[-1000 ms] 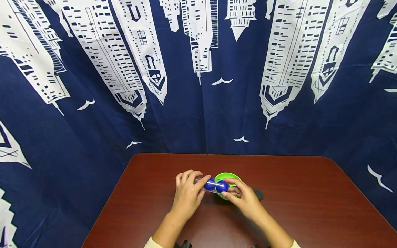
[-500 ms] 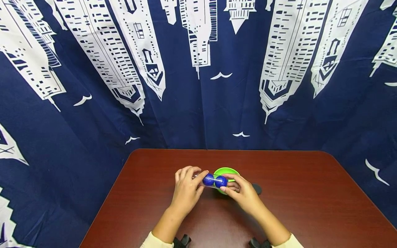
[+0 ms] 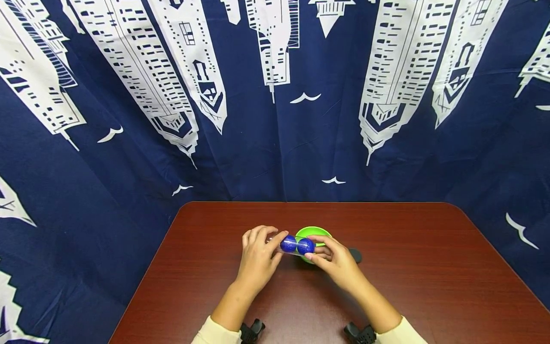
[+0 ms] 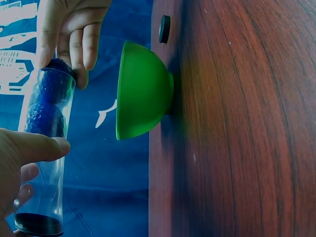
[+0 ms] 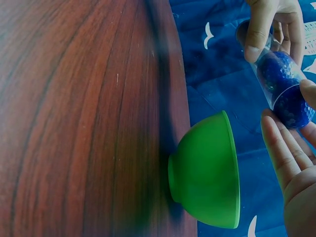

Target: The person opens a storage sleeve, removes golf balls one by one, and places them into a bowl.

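A clear plastic tube (image 4: 49, 182) with a dark closed end lies nearly level in the head view. Two dimpled blue golf balls sit at its right end: the inner ball (image 5: 279, 69) is inside, while the outer ball (image 5: 294, 109) pokes partly past the rim. My left hand (image 3: 256, 262) grips the tube toward its closed end, thumb along the side. At the other end, my right hand (image 3: 341, 267) pinches the protruding ball between thumb and fingers. A green bowl (image 4: 143, 94) stands on the table just behind and below, partly hidden by the tube and right hand.
A round black lid (image 3: 355, 255) lies on the brown wooden table (image 3: 408, 267), right of the bowl. Dark blue cloth printed with white buildings (image 3: 240, 167) hangs behind the table's far edge. Black devices (image 3: 252, 330) are strapped at both wrists.
The whole scene has shifted slightly upward in the head view. Both hands keep their hold, and the tube and balls look about the same relative to the bowl.
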`<state>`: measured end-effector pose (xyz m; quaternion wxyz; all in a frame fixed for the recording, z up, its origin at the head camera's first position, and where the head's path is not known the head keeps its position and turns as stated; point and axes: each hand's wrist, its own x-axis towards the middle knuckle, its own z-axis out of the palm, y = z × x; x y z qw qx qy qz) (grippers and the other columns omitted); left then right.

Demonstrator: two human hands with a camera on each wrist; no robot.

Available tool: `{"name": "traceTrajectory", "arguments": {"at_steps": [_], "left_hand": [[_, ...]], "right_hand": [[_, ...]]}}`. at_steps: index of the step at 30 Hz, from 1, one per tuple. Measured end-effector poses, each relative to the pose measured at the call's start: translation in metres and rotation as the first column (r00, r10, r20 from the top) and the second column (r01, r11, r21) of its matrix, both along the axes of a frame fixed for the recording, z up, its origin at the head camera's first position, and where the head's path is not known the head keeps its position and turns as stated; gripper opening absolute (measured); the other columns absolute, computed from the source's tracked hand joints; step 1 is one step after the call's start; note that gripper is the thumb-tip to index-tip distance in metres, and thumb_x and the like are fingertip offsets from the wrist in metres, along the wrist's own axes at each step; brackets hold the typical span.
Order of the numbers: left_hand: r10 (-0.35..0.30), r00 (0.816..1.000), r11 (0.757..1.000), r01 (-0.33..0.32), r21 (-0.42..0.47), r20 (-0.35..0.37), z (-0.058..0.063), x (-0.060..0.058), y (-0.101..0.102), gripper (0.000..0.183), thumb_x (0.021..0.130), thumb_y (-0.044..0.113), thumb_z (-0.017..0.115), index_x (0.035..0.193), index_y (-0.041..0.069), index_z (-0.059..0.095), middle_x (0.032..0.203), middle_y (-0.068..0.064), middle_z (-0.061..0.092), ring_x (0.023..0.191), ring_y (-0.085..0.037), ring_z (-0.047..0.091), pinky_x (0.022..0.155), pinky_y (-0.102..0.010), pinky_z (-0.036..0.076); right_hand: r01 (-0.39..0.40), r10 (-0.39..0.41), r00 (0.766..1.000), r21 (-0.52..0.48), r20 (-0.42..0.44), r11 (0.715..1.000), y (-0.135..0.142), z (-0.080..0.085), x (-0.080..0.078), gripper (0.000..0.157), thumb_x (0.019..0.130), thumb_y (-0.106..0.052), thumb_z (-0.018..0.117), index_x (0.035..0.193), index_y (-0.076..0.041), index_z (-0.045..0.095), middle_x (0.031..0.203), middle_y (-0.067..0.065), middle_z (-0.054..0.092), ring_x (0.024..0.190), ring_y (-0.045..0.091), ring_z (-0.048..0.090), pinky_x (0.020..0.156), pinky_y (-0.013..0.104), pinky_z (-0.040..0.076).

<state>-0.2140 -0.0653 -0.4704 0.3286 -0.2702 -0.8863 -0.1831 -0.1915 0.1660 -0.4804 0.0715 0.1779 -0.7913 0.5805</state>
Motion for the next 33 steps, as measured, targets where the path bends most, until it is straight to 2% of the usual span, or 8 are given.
{"name": "traceTrajectory", "arguments": {"at_steps": [6,14,21,27,33], "left_hand": [[0.006,1.000,1.000,-0.007,0.010,0.028,0.000,0.001,0.001,0.052,0.076,0.012,0.087,0.123,0.027,0.072,0.120,0.001,0.063,0.119,-0.023,0.054,0.103,-0.051,0.037],[0.029,0.999,0.999,-0.030,0.025,0.042,-0.003,-0.002,0.001,0.053,0.074,0.020,0.091,0.123,0.027,0.071,0.120,0.000,0.063,0.118,-0.025,0.055,0.102,-0.050,0.040],[0.037,0.994,0.997,-0.044,0.065,0.103,-0.008,-0.002,0.001,0.053,0.074,0.021,0.091,0.123,0.024,0.072,0.119,-0.001,0.065,0.117,-0.024,0.056,0.100,-0.049,0.043],[0.036,0.987,0.992,-0.054,0.114,0.156,-0.012,-0.003,-0.002,0.055,0.075,0.021,0.090,0.126,0.024,0.070,0.119,0.001,0.063,0.117,-0.023,0.056,0.098,-0.047,0.044],[0.058,0.973,0.986,-0.090,0.138,0.222,-0.014,-0.004,-0.006,0.055,0.078,0.022,0.088,0.129,0.026,0.068,0.122,0.001,0.063,0.118,-0.022,0.055,0.095,-0.043,0.046]], "right_hand": [[0.007,-0.007,1.000,0.010,-0.019,1.000,0.000,-0.001,-0.001,0.044,0.090,-0.015,0.076,0.131,-0.006,0.061,0.119,0.017,0.066,0.097,0.008,0.072,0.081,0.020,0.059],[0.028,-0.027,0.999,0.027,-0.024,0.999,0.001,0.002,-0.003,0.044,0.090,-0.014,0.076,0.131,-0.005,0.061,0.120,0.016,0.065,0.097,0.008,0.072,0.081,0.021,0.059],[0.048,-0.047,0.997,0.024,-0.067,0.999,0.002,0.005,-0.005,0.045,0.090,-0.012,0.076,0.131,0.000,0.061,0.118,0.015,0.064,0.101,0.019,0.072,0.084,0.020,0.058],[0.068,-0.065,0.989,0.017,-0.132,0.998,0.006,0.005,-0.009,0.044,0.088,-0.006,0.077,0.128,0.001,0.063,0.114,0.015,0.064,0.099,0.012,0.070,0.085,0.019,0.058],[0.096,-0.086,0.981,0.046,-0.176,0.994,0.009,0.003,-0.012,0.042,0.087,-0.006,0.078,0.127,-0.001,0.064,0.113,0.011,0.064,0.097,0.017,0.071,0.083,0.020,0.059]]}}
